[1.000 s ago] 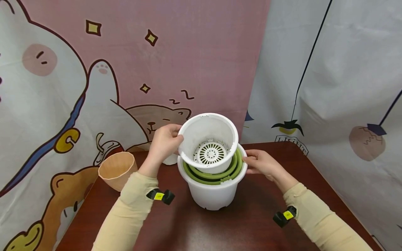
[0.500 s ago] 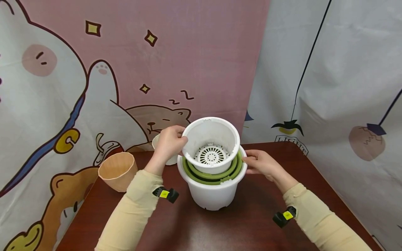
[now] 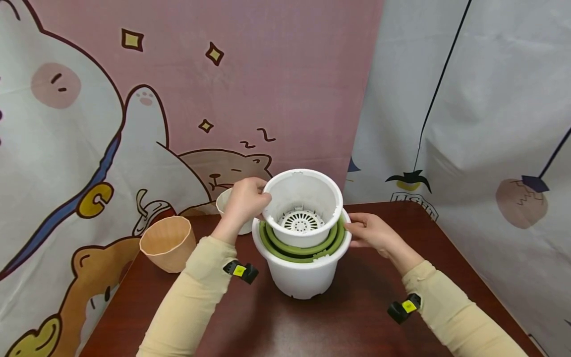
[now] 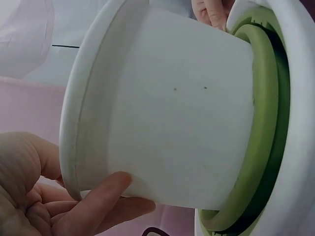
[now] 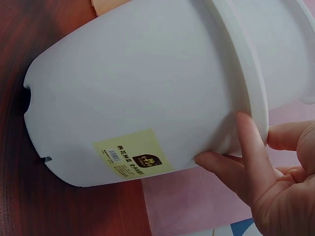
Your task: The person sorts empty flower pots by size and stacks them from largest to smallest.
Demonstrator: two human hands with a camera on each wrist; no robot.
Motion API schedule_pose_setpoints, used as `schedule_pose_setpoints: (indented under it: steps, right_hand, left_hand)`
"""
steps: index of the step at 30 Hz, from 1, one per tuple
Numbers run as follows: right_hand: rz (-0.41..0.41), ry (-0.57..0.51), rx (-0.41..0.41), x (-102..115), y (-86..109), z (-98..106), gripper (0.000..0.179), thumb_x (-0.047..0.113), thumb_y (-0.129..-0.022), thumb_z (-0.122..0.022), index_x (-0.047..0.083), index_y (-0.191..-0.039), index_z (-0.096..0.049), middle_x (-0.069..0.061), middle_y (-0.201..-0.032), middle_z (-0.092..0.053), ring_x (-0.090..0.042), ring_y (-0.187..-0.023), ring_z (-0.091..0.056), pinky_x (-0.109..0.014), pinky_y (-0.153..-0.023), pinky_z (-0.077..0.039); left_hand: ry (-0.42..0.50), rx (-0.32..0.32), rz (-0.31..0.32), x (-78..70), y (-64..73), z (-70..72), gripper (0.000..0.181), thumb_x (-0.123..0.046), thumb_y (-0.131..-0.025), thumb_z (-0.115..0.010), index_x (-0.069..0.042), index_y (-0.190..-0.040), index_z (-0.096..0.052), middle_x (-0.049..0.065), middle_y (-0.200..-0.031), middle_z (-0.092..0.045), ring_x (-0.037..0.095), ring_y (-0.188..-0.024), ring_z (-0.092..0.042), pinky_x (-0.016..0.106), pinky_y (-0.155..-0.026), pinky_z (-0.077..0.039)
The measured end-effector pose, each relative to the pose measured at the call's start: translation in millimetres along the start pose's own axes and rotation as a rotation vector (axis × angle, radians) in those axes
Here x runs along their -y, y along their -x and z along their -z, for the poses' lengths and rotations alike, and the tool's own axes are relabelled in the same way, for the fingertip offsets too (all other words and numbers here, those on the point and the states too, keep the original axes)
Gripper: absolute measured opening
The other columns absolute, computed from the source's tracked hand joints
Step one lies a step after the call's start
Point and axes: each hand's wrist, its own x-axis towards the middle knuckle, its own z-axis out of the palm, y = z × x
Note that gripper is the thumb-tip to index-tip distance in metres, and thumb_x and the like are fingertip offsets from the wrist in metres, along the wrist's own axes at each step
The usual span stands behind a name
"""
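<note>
A smaller white flowerpot (image 3: 308,191) with a slotted drainage base is lowered partway into the nested pots, its rim high above theirs. My left hand (image 3: 245,201) grips its rim at the left side. In the left wrist view, fingers (image 4: 98,201) lie along its outer wall just under the lip. Below it, two green pot rims (image 3: 290,258) sit inside a large white flowerpot (image 3: 303,278), which stands upright on the table. My right hand (image 3: 374,232) pinches the large pot's rim on the right. A yellow label (image 5: 135,155) shows on that pot's side in the right wrist view.
A peach-coloured faceted pot (image 3: 167,240) stands on the dark red table (image 3: 285,332) at the left. Behind my left hand is another white pot (image 3: 223,200), partly hidden. Printed cloth (image 3: 303,89) hangs right behind the table.
My left hand has moved the smaller white flowerpot slightly right and down, further over the green rims. More of the white pot behind that hand shows. The right hand holds still.
</note>
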Motion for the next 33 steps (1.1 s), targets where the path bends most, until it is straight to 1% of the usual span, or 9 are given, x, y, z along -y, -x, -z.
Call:
schedule_pose_setpoints:
  steps: [5, 9, 13, 18, 23, 29, 33]
  right_hand:
    - [-0.002, -0.008, -0.005, 0, -0.4, -1, 0.054, 0.008, -0.102, -0.054, -0.018, -0.143, -0.032, -0.034, -0.128, -0.056, -0.021, -0.097, -0.068, -0.039, -0.079, -0.06]
    - [-0.003, -0.011, -0.004, -1, -0.8, -1, 0.054, 0.008, -0.102, -0.054, -0.018, -0.144, -0.031, -0.035, -0.129, -0.055, -0.021, -0.098, -0.067, -0.037, -0.078, -0.061]
    - [0.001, -0.008, -0.002, -1, -0.8, -1, 0.054, 0.008, -0.102, -0.054, -0.018, -0.144, -0.032, -0.035, -0.129, -0.055, -0.021, -0.097, -0.067, -0.037, -0.078, -0.061]
    - [0.005, -0.004, -0.005, -1, -0.4, -1, 0.054, 0.007, -0.102, -0.055, -0.019, -0.143, -0.032, -0.035, -0.13, -0.054, -0.021, -0.098, -0.067, -0.039, -0.079, -0.06]
    - [0.004, 0.004, -0.005, -2, -0.3, 0, 0.054, 0.009, -0.102, -0.055, -0.018, -0.143, -0.033, -0.034, -0.13, -0.055, -0.022, -0.098, -0.067, -0.042, -0.081, -0.059]
    - [0.006, 0.002, -0.007, -2, -0.4, 0, 0.054, 0.008, -0.102, -0.055, -0.018, -0.143, -0.033, -0.034, -0.13, -0.055, -0.021, -0.097, -0.068, -0.043, -0.081, -0.059]
    - [0.006, 0.0, -0.008, -1, -0.1, 0, 0.054, 0.008, -0.102, -0.055, -0.018, -0.143, -0.033, -0.034, -0.129, -0.055, -0.021, -0.098, -0.067, -0.042, -0.08, -0.06]
  left_hand:
    - [-0.002, 0.014, 0.012, -1.5, -1.2, -3.3, 0.029, -0.002, -0.084, -0.052, 0.004, -0.104, -0.072, 0.015, -0.087, -0.07, 0.021, -0.062, -0.068, 0.03, -0.047, -0.058]
    - [-0.006, 0.02, 0.029, 1.1, -1.7, -5.1, 0.029, -0.003, -0.085, -0.053, 0.004, -0.105, -0.072, 0.015, -0.089, -0.07, 0.02, -0.06, -0.067, 0.034, -0.05, -0.06]
    - [0.006, 0.027, 0.047, 6.8, -1.0, -6.4, 0.028, -0.003, -0.086, -0.053, 0.004, -0.106, -0.071, 0.016, -0.091, -0.07, 0.02, -0.058, -0.067, 0.036, -0.052, -0.061]
    - [0.062, 0.022, 0.072, 15.4, 1.1, -7.9, 0.029, -0.001, -0.087, -0.053, 0.005, -0.11, -0.07, 0.02, -0.096, -0.071, 0.022, -0.06, -0.069, 0.034, -0.052, -0.06]
    - [0.125, 0.015, 0.094, 20.7, 3.7, -9.1, 0.034, -0.001, -0.088, -0.052, 0.005, -0.118, -0.067, 0.024, -0.104, -0.069, 0.025, -0.068, -0.071, 0.03, -0.052, -0.06]
    - [0.16, 0.007, 0.087, 24.9, 4.9, -9.8, 0.036, -0.001, -0.088, -0.052, 0.005, -0.12, -0.066, 0.025, -0.104, -0.069, 0.026, -0.069, -0.072, 0.031, -0.052, -0.06]
    - [0.154, -0.003, 0.092, 28.2, 6.4, -11.3, 0.037, -0.001, -0.087, -0.053, 0.003, -0.122, -0.066, 0.025, -0.104, -0.07, 0.025, -0.065, -0.071, 0.032, -0.051, -0.06]
